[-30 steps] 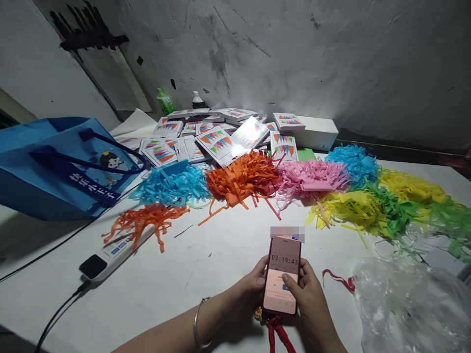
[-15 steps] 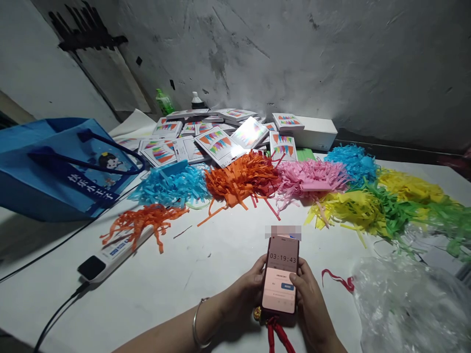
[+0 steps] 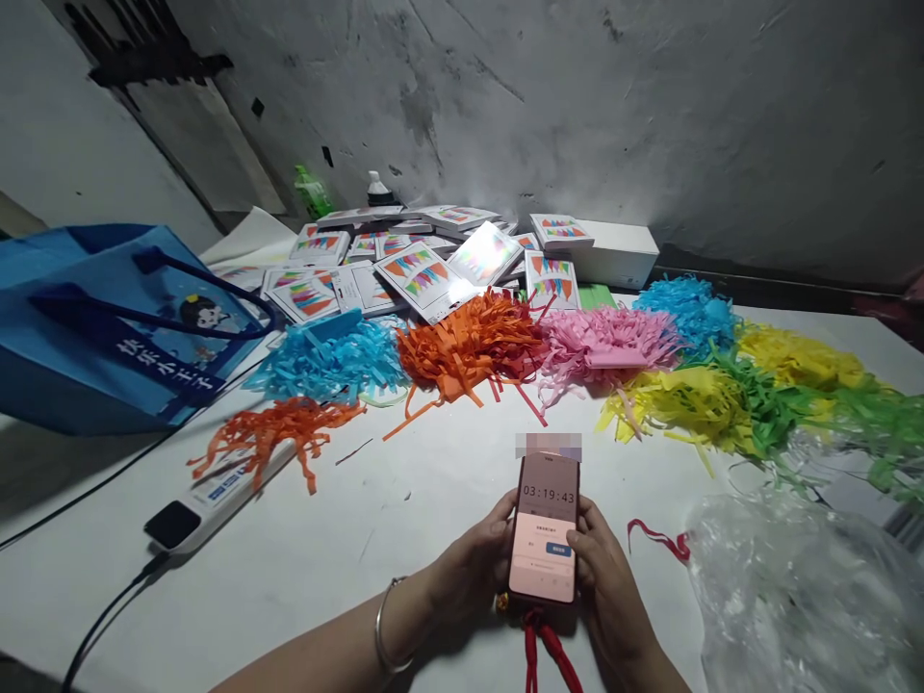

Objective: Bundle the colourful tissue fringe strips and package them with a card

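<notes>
- Both my hands are on the phone (image 3: 544, 527) right now, holding it upright just above the white table (image 3: 404, 500), close in front of me.
- My left hand (image 3: 473, 563) is wrapped round the phone's left edge, fingers closed on it; bangle (image 3: 384, 630) on that wrist.
- My right hand (image 3: 606, 577) grips the right edge, and the thumb has pulled off the screen since a second ago, when it lay across the lower part.
- That leaves the blue button (image 3: 558, 550) on the pop-up uncovered; the screen reads 03:19:43, same as half a second ago.
- A red cord (image 3: 545, 654) dangles from the phone's bottom end.
- Whole view has dipped a touch; the phone itself has hardly shifted.
- Beyond it, untouched: shredded paper piles, orange (image 3: 469, 346), pink (image 3: 606, 342), blue (image 3: 328, 356), yellow (image 3: 685, 404).
- Clear plastic bag (image 3: 801, 597) to my right, blue tote (image 3: 108, 327) to my left, power strip (image 3: 209, 496) near it.
</notes>
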